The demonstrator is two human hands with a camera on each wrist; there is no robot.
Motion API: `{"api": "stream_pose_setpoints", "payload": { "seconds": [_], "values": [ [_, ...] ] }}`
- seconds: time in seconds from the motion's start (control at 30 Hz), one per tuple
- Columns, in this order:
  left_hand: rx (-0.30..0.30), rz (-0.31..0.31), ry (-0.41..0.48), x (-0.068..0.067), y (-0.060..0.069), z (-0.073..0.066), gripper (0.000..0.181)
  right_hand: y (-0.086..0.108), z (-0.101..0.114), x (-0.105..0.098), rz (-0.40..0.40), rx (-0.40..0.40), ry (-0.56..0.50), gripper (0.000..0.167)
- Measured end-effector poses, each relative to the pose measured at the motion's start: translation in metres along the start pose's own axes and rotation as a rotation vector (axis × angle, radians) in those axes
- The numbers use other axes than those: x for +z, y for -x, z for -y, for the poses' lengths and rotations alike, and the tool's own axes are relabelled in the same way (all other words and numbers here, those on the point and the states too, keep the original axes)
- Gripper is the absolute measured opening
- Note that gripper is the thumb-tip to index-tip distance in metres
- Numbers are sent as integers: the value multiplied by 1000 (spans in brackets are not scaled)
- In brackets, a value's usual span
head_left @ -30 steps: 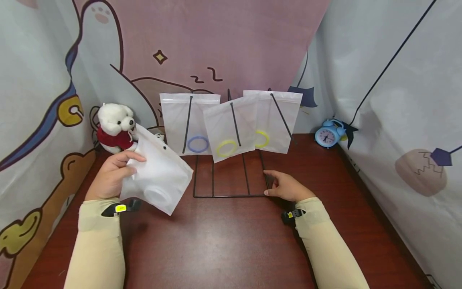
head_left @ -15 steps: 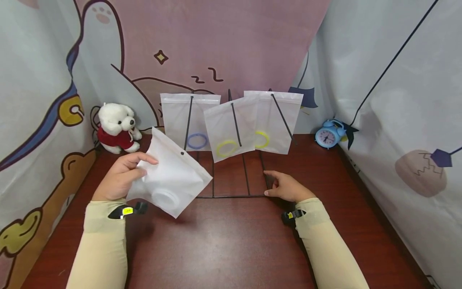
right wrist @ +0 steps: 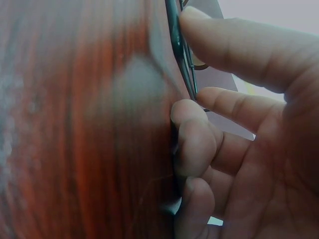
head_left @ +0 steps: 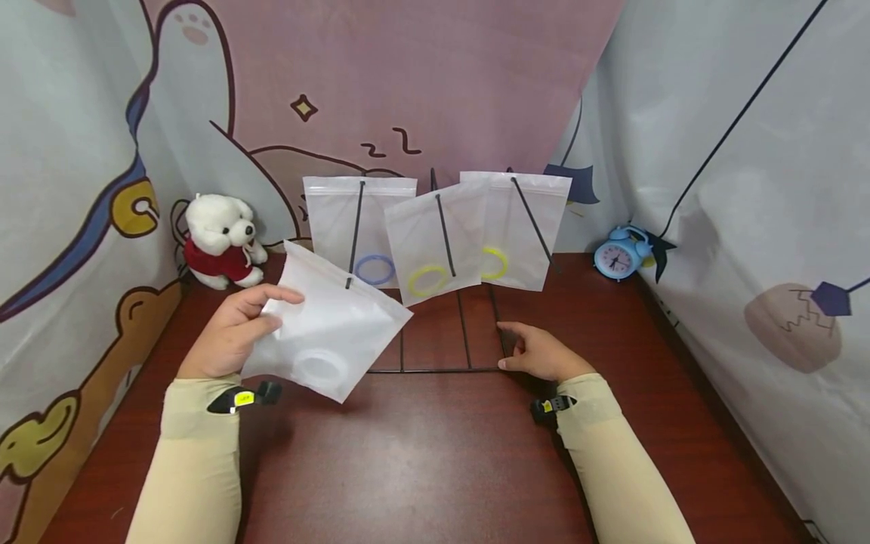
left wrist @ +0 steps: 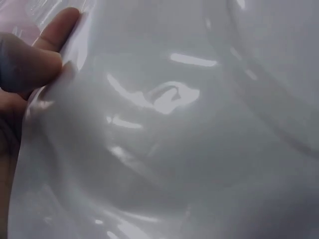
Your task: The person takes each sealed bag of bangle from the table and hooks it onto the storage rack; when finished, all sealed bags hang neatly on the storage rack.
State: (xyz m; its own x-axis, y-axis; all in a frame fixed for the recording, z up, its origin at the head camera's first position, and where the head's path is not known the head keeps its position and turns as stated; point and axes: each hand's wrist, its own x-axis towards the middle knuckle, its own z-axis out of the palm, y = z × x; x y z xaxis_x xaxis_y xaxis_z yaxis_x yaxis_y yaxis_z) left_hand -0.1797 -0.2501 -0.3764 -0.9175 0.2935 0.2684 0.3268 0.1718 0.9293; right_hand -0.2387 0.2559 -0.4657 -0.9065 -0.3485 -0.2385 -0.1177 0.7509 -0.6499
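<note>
My left hand (head_left: 224,332) pinches the left edge of a white zip bag (head_left: 333,325) between thumb and fingers; the bag is tilted, and a pale ring (head_left: 319,366) shows through it. Its dark hanging hole lies at the tip of the left rod of a black wire rack (head_left: 435,371); I cannot tell whether the rod passes through. At the rack's front right corner, my right hand (head_left: 544,351) holds the base wire with thumb and index finger. The left wrist view is filled by the glossy bag (left wrist: 174,139). The right wrist view shows the thumb against the black wire (right wrist: 175,35).
Three white bags hang on the rack: a left one (head_left: 333,219) with a blue ring, a middle one (head_left: 421,234) and a right one (head_left: 537,211) with yellow rings. A plush bear (head_left: 217,234) sits back left; a blue alarm clock (head_left: 615,253) stands back right.
My left hand has moved right with the bag, away from the plush bear, bringing the hole to the left rod's tip. My right hand has stayed on the rack.
</note>
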Motion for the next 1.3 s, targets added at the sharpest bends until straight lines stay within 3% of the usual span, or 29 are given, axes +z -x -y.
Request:
{"api": "stream_pose_setpoints", "payload": {
  "seconds": [0.2, 0.57, 0.9, 1.13, 1.3],
  "values": [
    [-14, -18, 23, 5, -1, 0, 35, 0, 0, -1, -5, 6, -1, 78],
    [22, -62, 30, 11, -5, 5, 39, 2, 2, -1, 1, 8, 1, 78],
    [-15, -75, 19, 15, -9, 7, 52, 1, -1, 0, 5, -1, 2, 78],
    [-20, -43, 93, 18, -15, 12, 61, 0, -2, 0, 8, 10, -2, 78],
    [9, -30, 95, 21, -18, 16, 63, 0, -2, 0, 10, 15, 4, 79]
  ]
}}
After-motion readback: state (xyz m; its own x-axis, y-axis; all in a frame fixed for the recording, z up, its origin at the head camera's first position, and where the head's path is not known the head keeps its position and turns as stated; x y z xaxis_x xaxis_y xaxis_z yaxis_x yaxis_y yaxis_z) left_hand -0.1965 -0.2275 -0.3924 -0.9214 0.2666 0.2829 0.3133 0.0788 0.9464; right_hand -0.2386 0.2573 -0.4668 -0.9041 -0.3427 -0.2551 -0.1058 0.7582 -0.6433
